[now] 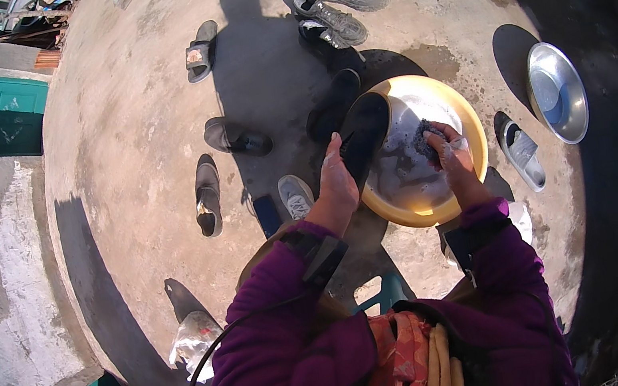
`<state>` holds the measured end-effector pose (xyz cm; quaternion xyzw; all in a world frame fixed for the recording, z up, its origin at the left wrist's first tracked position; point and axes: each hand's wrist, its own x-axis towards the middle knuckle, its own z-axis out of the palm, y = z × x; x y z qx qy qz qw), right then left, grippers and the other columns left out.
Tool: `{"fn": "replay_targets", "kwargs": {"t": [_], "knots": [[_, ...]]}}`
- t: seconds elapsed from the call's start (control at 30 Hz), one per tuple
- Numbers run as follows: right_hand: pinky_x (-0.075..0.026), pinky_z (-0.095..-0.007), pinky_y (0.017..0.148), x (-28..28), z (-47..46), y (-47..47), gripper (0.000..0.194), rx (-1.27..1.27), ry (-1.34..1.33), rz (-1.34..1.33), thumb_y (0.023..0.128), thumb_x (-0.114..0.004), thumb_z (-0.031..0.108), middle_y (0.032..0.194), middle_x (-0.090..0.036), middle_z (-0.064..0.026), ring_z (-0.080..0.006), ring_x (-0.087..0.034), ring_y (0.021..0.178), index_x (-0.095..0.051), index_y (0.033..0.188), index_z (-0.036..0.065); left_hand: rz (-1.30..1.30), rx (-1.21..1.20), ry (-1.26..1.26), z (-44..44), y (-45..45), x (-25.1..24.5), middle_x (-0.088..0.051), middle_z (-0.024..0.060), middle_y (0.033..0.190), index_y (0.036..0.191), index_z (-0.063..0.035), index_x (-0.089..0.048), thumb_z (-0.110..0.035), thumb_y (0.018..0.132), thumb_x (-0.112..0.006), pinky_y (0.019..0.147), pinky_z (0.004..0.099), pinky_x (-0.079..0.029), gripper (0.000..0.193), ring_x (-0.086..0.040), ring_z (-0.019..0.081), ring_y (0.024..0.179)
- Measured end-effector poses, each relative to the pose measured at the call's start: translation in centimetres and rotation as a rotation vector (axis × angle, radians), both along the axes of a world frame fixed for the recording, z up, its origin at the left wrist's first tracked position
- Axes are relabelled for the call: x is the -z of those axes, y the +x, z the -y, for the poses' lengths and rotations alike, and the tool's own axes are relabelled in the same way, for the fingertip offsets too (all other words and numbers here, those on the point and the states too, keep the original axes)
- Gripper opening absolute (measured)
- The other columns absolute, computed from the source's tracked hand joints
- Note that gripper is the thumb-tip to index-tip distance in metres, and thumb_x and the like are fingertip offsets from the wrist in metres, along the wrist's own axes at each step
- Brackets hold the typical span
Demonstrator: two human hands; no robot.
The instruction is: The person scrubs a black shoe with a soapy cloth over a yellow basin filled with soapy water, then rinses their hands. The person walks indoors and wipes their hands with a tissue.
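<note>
My left hand (339, 191) grips a black shoe (365, 132) by its near end, tilted over the left rim of a yellow plastic basin (471, 125). Soapy grey water with white foam (402, 169) fills part of this basin. In my right hand (453, 155) is a dark grey scouring pad (426, 139), pinched in the fingers above the water, apart from the shoe. Pale suds cling to the back of that hand. Another dark shoe (331, 106) lies in shadow just beyond the held one.
Wet-looking sneakers (339, 21) stand farther out. A slide sandal (202, 52), dark shoes (207, 194), a white sneaker (295, 196) and a dark flat object (267, 214) lie leftward. To the right are a grey slide (522, 152) and a metal basin (559, 93). A plastic bag (195, 338) sits near left.
</note>
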<state>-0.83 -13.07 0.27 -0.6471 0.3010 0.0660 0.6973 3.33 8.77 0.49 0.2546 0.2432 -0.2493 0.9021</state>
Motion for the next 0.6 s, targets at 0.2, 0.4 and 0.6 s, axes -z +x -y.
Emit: {"fn": "replay_targets", "kwargs": {"t": [0.2,0.4,0.6], "knots": [[-0.043,-0.0212,0.049,-0.4,-1.1,0.2,0.042,-0.020,-0.007,-0.097,0.083,-0.070,0.025,0.086,-0.064,-0.0012,-0.0083,-0.053,0.056,-0.058,0.121,0.009,0.105,-0.160,0.114,-5.7,4.6,2.1,-0.059,0.0159,0.127,0.128,0.0042,-0.050,-0.043,0.095,-0.051,0.108,0.0374,-0.038,0.057,-0.057,0.0274,0.117],[-0.046,-0.0229,0.051,0.9,-0.6,-0.6,0.043,-0.021,-0.003,-0.098,0.083,-0.070,0.024,0.090,-0.064,-0.0026,-0.0100,-0.055,0.060,-0.058,0.122,0.011,0.265,-0.068,0.316,-10.3,10.4,1.6,-0.029,0.0185,0.152,0.146,0.0093,-0.011,-0.062,0.087,-0.052,0.117,0.0378,-0.016,0.101,-0.030,0.0268,0.140],[-0.045,-0.0232,0.048,2.4,1.4,-2.0,0.037,0.120,-0.026,-0.071,0.085,-0.067,0.019,0.080,-0.063,-0.0029,-0.0096,-0.054,0.054,-0.059,0.119,0.008,0.053,0.061,0.729,-10.8,12.8,1.1,-0.015,0.0189,0.157,0.152,-0.0069,-0.007,-0.069,0.085,-0.047,0.114,0.0523,-0.008,0.100,-0.014,0.0354,0.145]]}}
